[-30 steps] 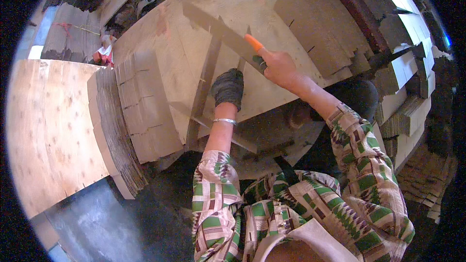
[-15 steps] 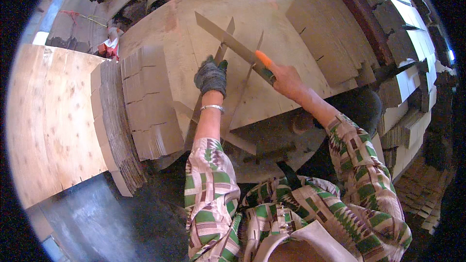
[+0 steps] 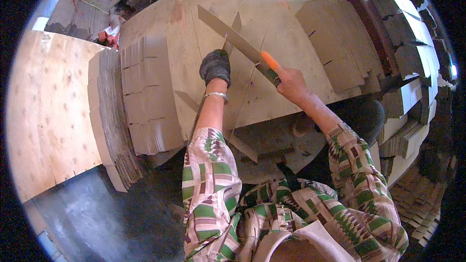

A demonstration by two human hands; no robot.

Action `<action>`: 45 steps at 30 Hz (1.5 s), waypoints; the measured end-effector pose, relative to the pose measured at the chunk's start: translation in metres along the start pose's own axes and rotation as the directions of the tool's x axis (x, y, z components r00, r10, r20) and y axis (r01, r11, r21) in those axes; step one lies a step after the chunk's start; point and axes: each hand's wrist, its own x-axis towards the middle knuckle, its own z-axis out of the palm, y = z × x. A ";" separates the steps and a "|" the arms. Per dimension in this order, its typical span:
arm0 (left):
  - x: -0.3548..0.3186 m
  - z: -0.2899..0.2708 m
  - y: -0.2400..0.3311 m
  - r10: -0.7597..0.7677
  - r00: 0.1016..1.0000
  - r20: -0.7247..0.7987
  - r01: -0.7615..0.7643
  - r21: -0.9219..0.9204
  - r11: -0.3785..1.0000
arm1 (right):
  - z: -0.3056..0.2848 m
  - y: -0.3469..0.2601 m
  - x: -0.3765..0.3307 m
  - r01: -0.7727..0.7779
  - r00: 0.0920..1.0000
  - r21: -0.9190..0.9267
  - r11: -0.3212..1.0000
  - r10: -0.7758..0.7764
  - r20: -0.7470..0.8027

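My left hand (image 3: 215, 68), in a dark grey glove, is closed round an upright cardboard strip (image 3: 236, 22) whose far end rises past my knuckles. My right hand (image 3: 292, 85), an orange cover on one finger, grips the near end of a second cardboard strip (image 3: 216, 22). This one slants away to the far left and crosses the first strip just beyond my glove. A thin strip seen edge-on (image 3: 248, 80) runs between my hands. Part of a further cross strip (image 3: 242, 148) shows below my left wrist. My left fingertips are hidden.
Slotted cardboard stacks lie left (image 3: 150, 97) and right (image 3: 330, 43) on the plywood table (image 3: 194, 19). A paler wooden board (image 3: 53, 106) is at far left. More stacked cardboard (image 3: 407, 34) stands at far right. A red-and-white bag (image 3: 110, 36) lies behind the left stack.
The gloved left hand has turned so its back faces up, its fingertips now out of sight. The right hand still holds its slanted strip across the other. The whole view has shifted slightly.
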 end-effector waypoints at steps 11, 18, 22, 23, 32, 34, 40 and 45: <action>-0.006 -0.006 0.012 -0.085 0.996 0.012 0.086 -0.111 0.990 | -0.010 -0.021 0.009 -0.086 0.989 -0.105 0.991 0.098 0.115; -0.006 -0.008 0.007 -0.095 0.995 0.020 0.096 -0.078 0.992 | 0.000 -0.020 0.023 -0.060 0.972 -0.157 0.986 0.094 0.216; -0.002 0.006 0.010 -0.016 1.000 0.002 0.017 -0.081 0.997 | 0.006 -0.007 0.025 -0.085 0.915 -0.255 0.963 0.177 0.363; 0.000 0.006 0.007 -0.027 1.000 0.008 0.028 -0.109 0.994 | 0.002 -0.008 0.026 -0.082 0.918 -0.211 0.974 0.156 0.364; -0.085 -0.022 -0.020 0.122 0.968 -0.217 -0.153 -0.134 0.979 | -0.091 0.106 -0.025 -0.511 0.851 -0.703 0.495 0.410 -0.330; -0.108 -0.019 -0.022 0.190 0.958 -0.217 -0.219 -0.119 0.969 | -0.117 0.158 -0.033 -0.467 0.841 -0.725 0.507 0.508 -0.186; -0.165 -0.012 -0.035 0.309 0.918 -0.250 -0.319 0.003 0.948 | -0.146 0.130 0.004 -0.602 0.796 -0.411 0.684 0.469 -0.383; -0.173 0.018 -0.046 0.353 0.914 -0.200 -0.339 0.103 0.935 | -0.089 0.026 0.002 0.097 0.853 -0.032 0.995 -0.099 -0.512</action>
